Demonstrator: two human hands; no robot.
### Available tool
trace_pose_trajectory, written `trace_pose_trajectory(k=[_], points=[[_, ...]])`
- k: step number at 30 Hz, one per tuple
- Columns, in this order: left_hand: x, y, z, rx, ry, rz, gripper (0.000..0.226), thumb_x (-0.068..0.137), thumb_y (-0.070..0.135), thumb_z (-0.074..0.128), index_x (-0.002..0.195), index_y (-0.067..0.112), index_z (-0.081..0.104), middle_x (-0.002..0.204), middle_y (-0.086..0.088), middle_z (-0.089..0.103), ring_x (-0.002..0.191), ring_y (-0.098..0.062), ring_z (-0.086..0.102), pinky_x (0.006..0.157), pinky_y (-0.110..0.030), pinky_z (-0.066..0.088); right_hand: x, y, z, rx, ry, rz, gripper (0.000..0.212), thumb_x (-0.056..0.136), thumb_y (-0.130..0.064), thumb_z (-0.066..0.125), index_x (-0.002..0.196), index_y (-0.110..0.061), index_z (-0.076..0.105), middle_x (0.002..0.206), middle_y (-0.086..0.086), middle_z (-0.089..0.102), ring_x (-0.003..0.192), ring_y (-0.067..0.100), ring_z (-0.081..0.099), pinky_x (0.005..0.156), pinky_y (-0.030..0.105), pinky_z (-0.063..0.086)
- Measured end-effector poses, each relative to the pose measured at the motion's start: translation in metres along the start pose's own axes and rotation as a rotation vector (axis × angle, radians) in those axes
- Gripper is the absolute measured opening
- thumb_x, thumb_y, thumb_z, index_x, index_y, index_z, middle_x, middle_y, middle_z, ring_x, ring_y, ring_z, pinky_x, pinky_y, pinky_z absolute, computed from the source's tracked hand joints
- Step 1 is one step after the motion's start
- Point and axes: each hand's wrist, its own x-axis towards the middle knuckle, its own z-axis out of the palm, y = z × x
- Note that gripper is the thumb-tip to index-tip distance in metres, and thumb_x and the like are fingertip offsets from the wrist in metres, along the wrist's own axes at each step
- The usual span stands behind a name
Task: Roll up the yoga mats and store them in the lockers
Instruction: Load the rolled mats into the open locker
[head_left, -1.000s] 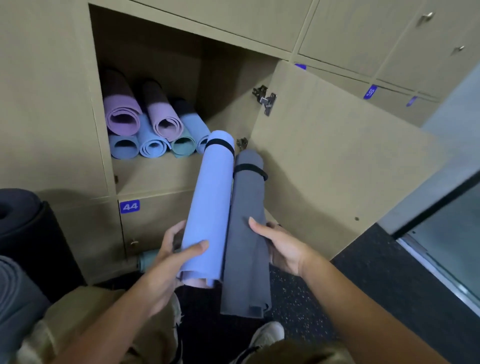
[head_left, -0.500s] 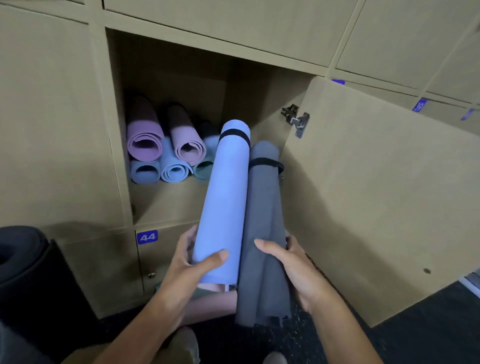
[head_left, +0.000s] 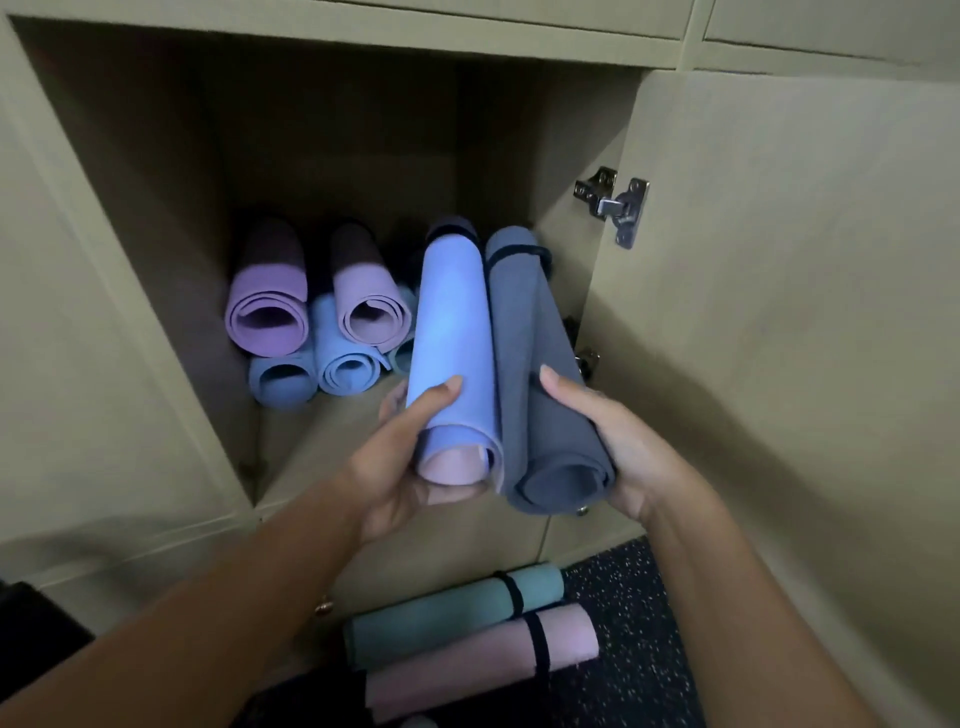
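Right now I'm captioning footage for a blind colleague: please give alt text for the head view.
Two hands push rolled yoga mats into an open locker: the left hand grips a blue mat, the right hand a grey mat. Rolled mats already lie stacked inside.

blue mat (head_left: 451, 332) + grey mat (head_left: 524, 338) | far ends now inside locker (head_left: 156, 208)

periwinkle-blue rolled foam mat (head_left: 452, 332) with a pinkish inside, slate-grey rolled mat (head_left: 535, 364) with a black strap next to it. Beige wooden locker (head_left: 130, 218). Teal rolled mat (head_left: 447, 618) and dusty-pink rolled mat (head_left: 467, 660) on black speckled rubber floor (head_left: 623, 623).
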Motion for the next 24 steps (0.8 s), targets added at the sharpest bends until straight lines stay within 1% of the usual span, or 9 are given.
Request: trace_pose_trajectory(k=[2, 6, 8, 11, 13, 15, 18, 21, 24], points=[[0.015, 0.003, 0.004, 0.002, 0.007, -0.014, 0.076, 0.077, 0.041, 0.087, 0.142, 0.027, 0.05, 0.132, -0.008, 0.067, 0.11, -0.037, 0.071, 0.081, -0.068, 0.055, 0.009, 0.001, -0.004, 0.041, -0.044, -0.037, 0.058, 0.089, -0.047, 0.073, 0.134, -0.011, 0.065, 0.128, 0.017, 0.069, 0.115, 0.036, 0.068, 0.091, 0.043, 0.057], [0.033, 0.007, 0.005, -0.091, 0.082, -0.003, 0.073, 0.078, 0.036, 0.087, 0.141, 0.021, 0.053, 0.129, -0.011, 0.069, 0.108, -0.036, 0.072, 0.079, -0.059, 0.059, 0.019, 0.008, -0.022, 0.238, -0.135, -0.137, 0.059, 0.096, -0.038, 0.065, 0.148, -0.014, 0.051, 0.144, 0.014, 0.059, 0.134, 0.033, 0.055, 0.11, 0.047, 0.046], [0.039, 0.009, 0.009, -0.092, 0.108, 0.0, 0.079, 0.074, 0.035, 0.09, 0.141, 0.02, 0.053, 0.13, -0.012, 0.068, 0.107, -0.037, 0.072, 0.077, -0.059, 0.059, 0.019, 0.01, -0.032, 0.299, -0.22, -0.135, 0.069, 0.092, -0.038, 0.073, 0.151, -0.013, 0.047, 0.15, 0.016, 0.053, 0.138, 0.035, 0.05, 0.114, 0.052, 0.042], [0.042, 0.013, 0.017, -0.111, 0.154, 0.018, 0.077, 0.075, 0.034, 0.089, 0.141, 0.018, 0.053, 0.128, -0.014, 0.069, 0.108, -0.038, 0.071, 0.074, -0.056, 0.059, 0.017, 0.011, -0.036, 0.274, -0.276, -0.024, 0.081, 0.081, -0.036, 0.084, 0.15, -0.014, 0.047, 0.148, 0.02, 0.054, 0.135, 0.044, 0.052, 0.097, 0.052, 0.054], [0.044, 0.016, 0.022, -0.121, 0.187, 0.039, 0.077, 0.073, 0.034, 0.089, 0.141, 0.019, 0.053, 0.127, -0.014, 0.07, 0.107, -0.038, 0.071, 0.073, -0.055, 0.059, 0.017, 0.012, -0.033, 0.265, -0.247, -0.025, 0.07, 0.087, -0.028, 0.078, 0.148, -0.011, 0.049, 0.146, 0.022, 0.054, 0.136, 0.047, 0.049, 0.085, 0.042, 0.058], [0.044, 0.019, 0.027, -0.121, 0.199, 0.058, 0.081, 0.069, 0.035, 0.089, 0.14, 0.02, 0.054, 0.128, -0.014, 0.069, 0.107, -0.038, 0.071, 0.073, -0.055, 0.059, 0.022, 0.013, -0.03, 0.337, -0.211, -0.085, 0.063, 0.092, -0.019, 0.07, 0.15, -0.011, 0.045, 0.146, 0.023, 0.054, 0.132, 0.045, 0.054, 0.076, 0.035, 0.06], [0.04, 0.019, 0.03, -0.117, 0.244, 0.091, 0.064, 0.08, 0.03, 0.085, 0.135, 0.019, 0.054, 0.125, -0.013, 0.069, 0.104, -0.034, 0.071, 0.069, -0.054, 0.06, 0.031, 0.016, -0.026, 0.439, -0.169, -0.17, 0.07, 0.092, -0.01, 0.07, 0.154, -0.016, 0.038, 0.147, 0.024, 0.053, 0.123, 0.043, 0.061, 0.069, 0.032, 0.059], [0.038, 0.02, 0.026, -0.122, 0.285, 0.108, 0.058, 0.084, 0.026, 0.082, 0.134, 0.021, 0.054, 0.124, -0.011, 0.068, 0.1, -0.032, 0.072, 0.068, -0.052, 0.061, 0.037, 0.022, -0.021, 0.446, -0.155, -0.23, 0.075, 0.089, -0.008, 0.071, 0.154, -0.028, 0.039, 0.149, 0.021, 0.052, 0.133, 0.047, 0.053, 0.067, 0.032, 0.057], [0.032, 0.028, 0.024, -0.107, 0.328, 0.133, 0.055, 0.084, 0.025, 0.082, 0.132, 0.022, 0.056, 0.124, -0.01, 0.068, 0.101, -0.035, 0.071, 0.063, -0.048, 0.059, 0.039, 0.02, -0.015, 0.422, -0.178, -0.303, 0.07, 0.092, -0.006, 0.063, 0.151, -0.038, 0.044, 0.141, 0.012, 0.058, 0.11, 0.035, 0.061, 0.063, 0.03, 0.053]])
